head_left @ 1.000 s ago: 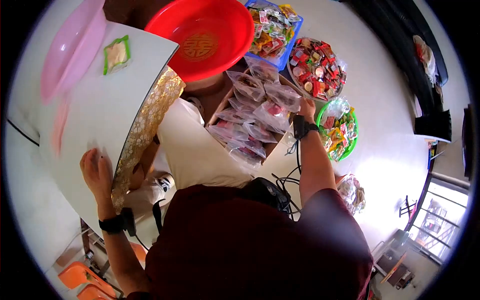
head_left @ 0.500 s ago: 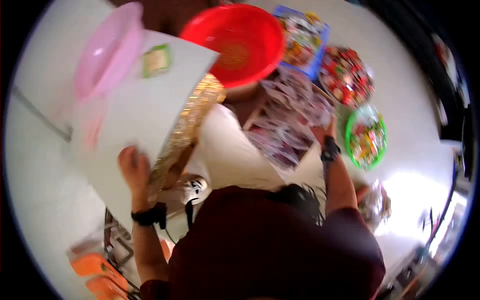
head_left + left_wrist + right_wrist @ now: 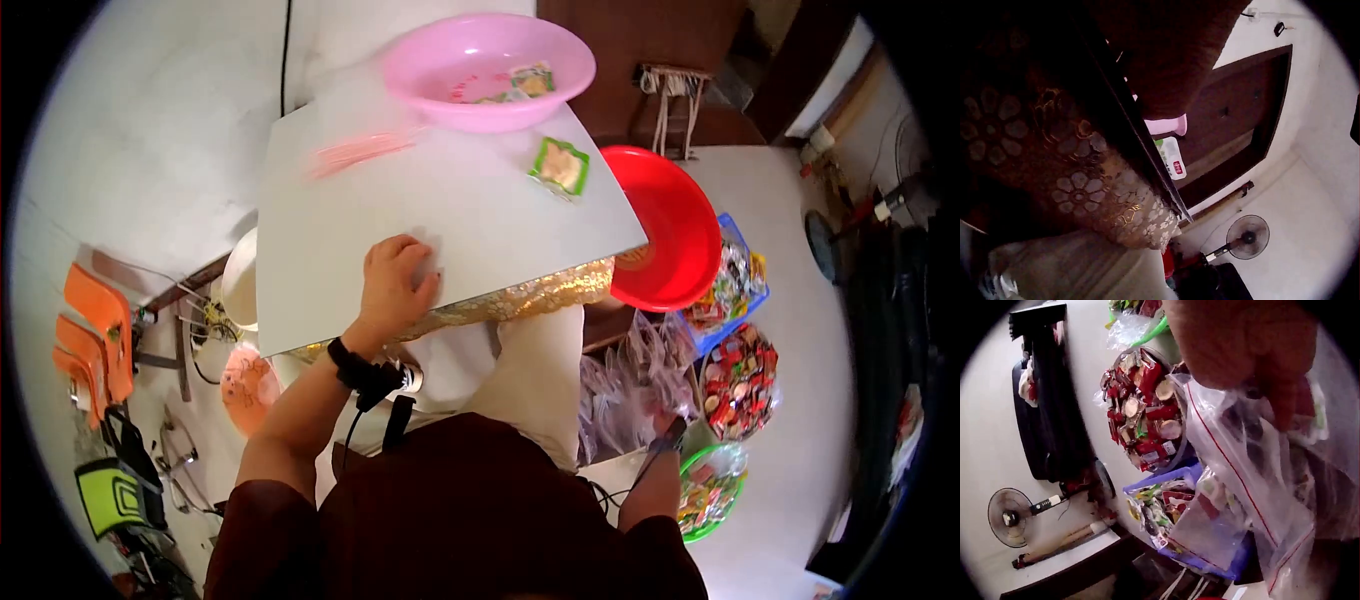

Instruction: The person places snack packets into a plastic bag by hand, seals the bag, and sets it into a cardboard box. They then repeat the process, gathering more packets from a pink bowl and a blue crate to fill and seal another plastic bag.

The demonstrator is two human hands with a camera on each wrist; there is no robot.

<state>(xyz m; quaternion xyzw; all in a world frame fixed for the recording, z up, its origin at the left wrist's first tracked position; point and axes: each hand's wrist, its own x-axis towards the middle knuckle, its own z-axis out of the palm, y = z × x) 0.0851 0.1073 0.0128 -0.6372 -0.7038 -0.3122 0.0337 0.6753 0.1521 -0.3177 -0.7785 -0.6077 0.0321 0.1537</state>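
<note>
My left hand (image 3: 395, 285) rests on the white tabletop (image 3: 330, 230) near its front edge, fingers loosely bent and nothing in them. A green-edged snack packet (image 3: 560, 166) lies farther back on that table. Low at my right side, my right hand (image 3: 1241, 347) is among clear zip bags (image 3: 620, 390) packed in a carton. In the right wrist view one finger reaches down among the bags, beside a bag with a red seal line (image 3: 1229, 450). The fingertips are partly hidden, and I cannot tell whether they pinch a bag.
On the table stand a pink basin (image 3: 490, 118) holding packets and a bundle of thin pink strips (image 3: 360, 152). Right of the table are a red basin (image 3: 690, 240), a blue basket (image 3: 1213, 565), a tray of red-wrapped snacks (image 3: 1147, 412) and a green basket (image 3: 738, 492).
The head view has swung left, bringing more of the table and the pink basin's inside into sight. The left hand stays on the table; the right hand now overlaps the bags rather than the carton's edge.
</note>
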